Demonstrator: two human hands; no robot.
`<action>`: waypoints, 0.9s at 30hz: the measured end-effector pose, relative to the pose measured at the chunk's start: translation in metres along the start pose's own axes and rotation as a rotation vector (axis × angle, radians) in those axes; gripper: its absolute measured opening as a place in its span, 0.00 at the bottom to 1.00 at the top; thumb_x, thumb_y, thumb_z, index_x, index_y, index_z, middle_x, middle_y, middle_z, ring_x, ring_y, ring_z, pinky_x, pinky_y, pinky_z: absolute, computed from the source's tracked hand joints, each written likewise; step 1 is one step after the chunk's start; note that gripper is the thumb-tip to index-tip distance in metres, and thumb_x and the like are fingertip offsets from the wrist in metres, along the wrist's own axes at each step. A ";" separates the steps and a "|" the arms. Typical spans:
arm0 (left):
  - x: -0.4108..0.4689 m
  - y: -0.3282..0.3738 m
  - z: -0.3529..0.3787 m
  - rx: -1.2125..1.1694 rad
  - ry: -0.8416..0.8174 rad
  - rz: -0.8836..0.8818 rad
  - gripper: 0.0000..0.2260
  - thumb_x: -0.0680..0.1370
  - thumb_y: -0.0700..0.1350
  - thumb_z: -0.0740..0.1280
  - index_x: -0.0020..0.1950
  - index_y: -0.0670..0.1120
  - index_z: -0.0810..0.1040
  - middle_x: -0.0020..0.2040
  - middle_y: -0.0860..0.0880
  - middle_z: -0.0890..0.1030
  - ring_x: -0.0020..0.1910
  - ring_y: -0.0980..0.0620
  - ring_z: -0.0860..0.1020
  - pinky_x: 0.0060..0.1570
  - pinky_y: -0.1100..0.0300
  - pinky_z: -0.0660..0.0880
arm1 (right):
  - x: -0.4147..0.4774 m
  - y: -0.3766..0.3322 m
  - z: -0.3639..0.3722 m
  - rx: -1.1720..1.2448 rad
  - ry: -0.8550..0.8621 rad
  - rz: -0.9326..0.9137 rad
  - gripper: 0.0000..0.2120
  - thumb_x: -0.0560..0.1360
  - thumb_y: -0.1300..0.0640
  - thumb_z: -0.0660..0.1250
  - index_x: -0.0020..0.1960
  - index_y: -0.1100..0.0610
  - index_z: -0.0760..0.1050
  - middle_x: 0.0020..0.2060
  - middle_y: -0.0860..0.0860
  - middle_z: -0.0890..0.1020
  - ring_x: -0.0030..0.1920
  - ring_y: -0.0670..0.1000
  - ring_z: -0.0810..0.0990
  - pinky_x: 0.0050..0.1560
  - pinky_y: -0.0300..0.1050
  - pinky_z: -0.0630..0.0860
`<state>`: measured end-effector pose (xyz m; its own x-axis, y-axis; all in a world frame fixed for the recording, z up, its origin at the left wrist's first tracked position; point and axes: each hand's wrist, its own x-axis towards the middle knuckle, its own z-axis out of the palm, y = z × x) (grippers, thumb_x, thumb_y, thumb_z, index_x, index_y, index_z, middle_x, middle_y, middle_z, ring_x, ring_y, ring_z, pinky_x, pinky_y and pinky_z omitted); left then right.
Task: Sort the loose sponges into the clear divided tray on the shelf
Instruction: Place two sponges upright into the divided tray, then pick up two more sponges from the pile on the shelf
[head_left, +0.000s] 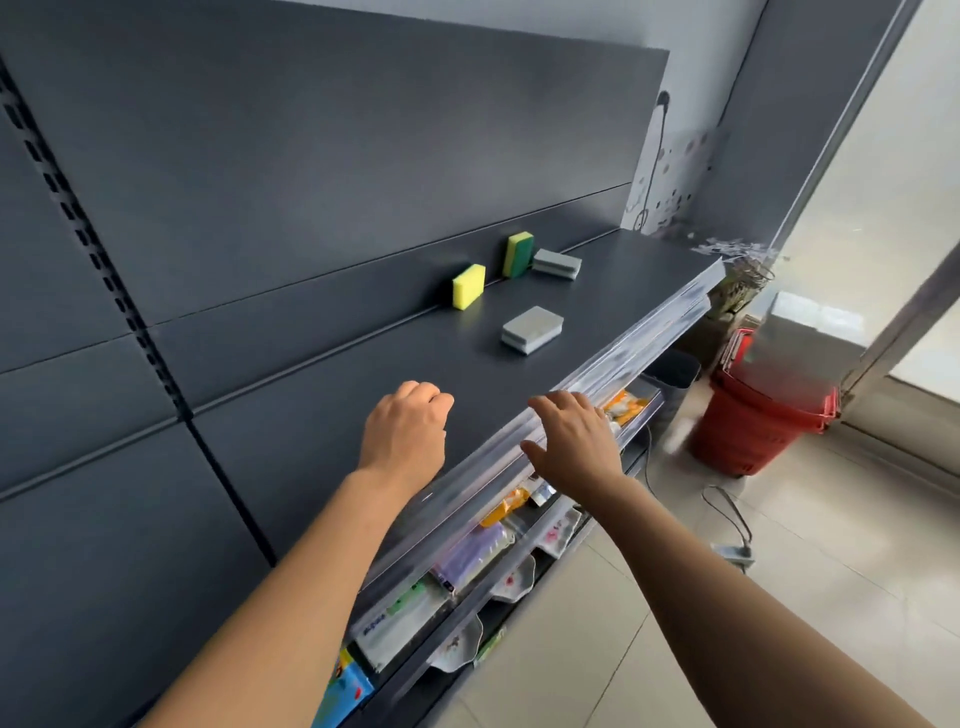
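Several loose sponges lie on the dark shelf (322, 415). A yellow sponge (468, 287) and a yellow-green sponge (517, 254) stand on edge against the back panel. One grey sponge (557, 264) lies right of them, another grey sponge (533, 329) lies nearer the front. My left hand (405, 431) hovers over the shelf with its fingers curled and holds nothing. My right hand (574, 441) reaches with relaxed fingers over the shelf's clear front rail (649, 332). No clear divided tray shows in this view.
Below the top shelf, lower shelves hold packaged goods (467, 561) and small white dishes (514, 577). Stacked red baskets (758, 415) stand on the tiled floor at the right, beside a dark bin (672, 376). A cable and power strip (732, 551) lie on the floor.
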<state>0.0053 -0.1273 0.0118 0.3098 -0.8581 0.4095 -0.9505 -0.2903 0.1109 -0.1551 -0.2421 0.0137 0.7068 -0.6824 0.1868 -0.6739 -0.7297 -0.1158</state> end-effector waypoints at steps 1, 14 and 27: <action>0.012 0.001 0.006 -0.005 -0.002 -0.003 0.11 0.69 0.37 0.72 0.50 0.41 0.80 0.49 0.45 0.82 0.49 0.45 0.78 0.45 0.52 0.76 | 0.011 0.007 0.001 -0.007 0.001 0.001 0.26 0.76 0.46 0.64 0.71 0.52 0.64 0.68 0.51 0.69 0.69 0.54 0.64 0.67 0.50 0.63; 0.161 0.006 0.083 -0.004 -0.121 -0.022 0.11 0.75 0.41 0.65 0.58 0.46 0.76 0.57 0.50 0.77 0.58 0.49 0.72 0.54 0.56 0.71 | 0.159 0.094 0.024 0.003 -0.014 0.039 0.25 0.74 0.46 0.66 0.68 0.52 0.67 0.64 0.51 0.72 0.67 0.54 0.66 0.64 0.48 0.65; 0.293 0.039 0.151 -0.079 -0.291 -0.207 0.22 0.76 0.57 0.64 0.67 0.50 0.69 0.63 0.51 0.72 0.63 0.50 0.69 0.58 0.55 0.68 | 0.311 0.197 0.046 0.055 -0.061 -0.005 0.26 0.74 0.48 0.66 0.69 0.51 0.66 0.64 0.52 0.72 0.66 0.55 0.66 0.63 0.49 0.63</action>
<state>0.0624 -0.4539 -0.0011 0.4788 -0.8725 0.0974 -0.8623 -0.4465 0.2389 -0.0584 -0.6001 0.0043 0.7233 -0.6785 0.1284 -0.6582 -0.7336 -0.1690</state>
